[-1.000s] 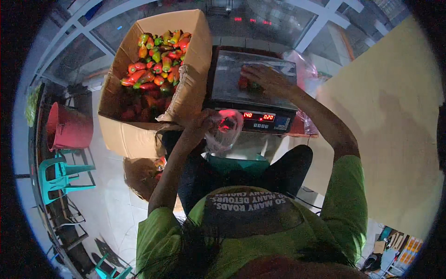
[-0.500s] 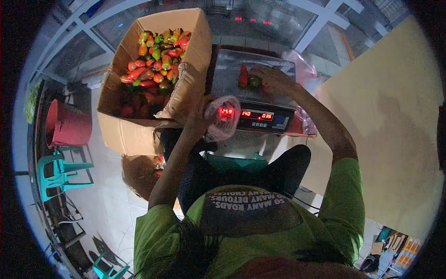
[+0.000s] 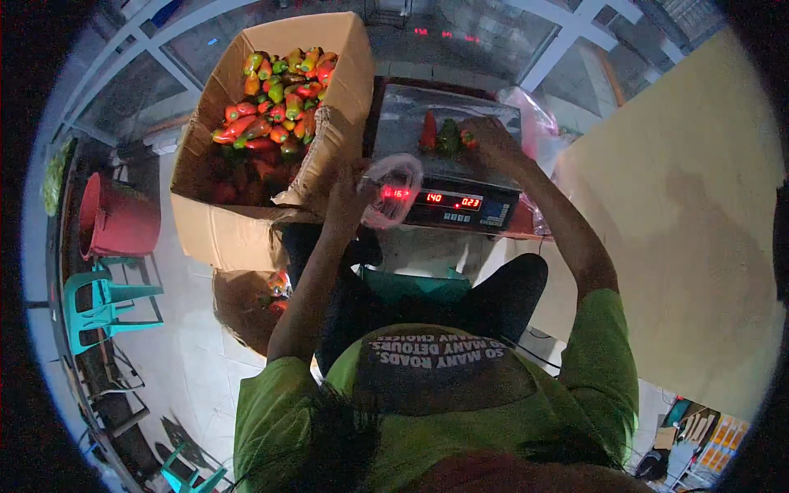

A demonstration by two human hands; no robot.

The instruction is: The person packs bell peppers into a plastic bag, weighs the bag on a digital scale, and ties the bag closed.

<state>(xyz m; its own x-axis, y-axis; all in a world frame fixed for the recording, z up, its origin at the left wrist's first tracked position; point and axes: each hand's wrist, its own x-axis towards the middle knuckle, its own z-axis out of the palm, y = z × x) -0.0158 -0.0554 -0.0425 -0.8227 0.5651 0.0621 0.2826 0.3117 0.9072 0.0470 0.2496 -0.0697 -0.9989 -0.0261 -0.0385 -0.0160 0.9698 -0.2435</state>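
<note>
A clear plastic bag (image 3: 403, 174) hangs open-mouthed from my left hand (image 3: 353, 187), whose fingers are closed on its rim in front of the scale's display. On the metal pan of a digital scale (image 3: 403, 107) lie a red pepper (image 3: 428, 131) and a dark green pepper (image 3: 449, 136), side by side. My right hand (image 3: 491, 141) is over the pan just right of them, its fingers curled around a reddish pepper (image 3: 468, 139), partly hidden by the hand. Left of the scale stands a tall cardboard box (image 3: 197, 177) holding many red, green and orange peppers (image 3: 278, 103).
A pinkish plastic bag pile (image 3: 538, 123) sits at the scale's right edge, beside a large tan board (image 3: 682, 205). Below the tall box is a smaller box (image 3: 238, 300) with some peppers. Far left are a red bucket (image 3: 123, 215) and a turquoise chair (image 3: 103, 304).
My right hand has drawn slightly right, uncovering more of the green pepper and showing a reddish one at its fingertips. The scale's red figures have changed. My left hand still holds the bag.
</note>
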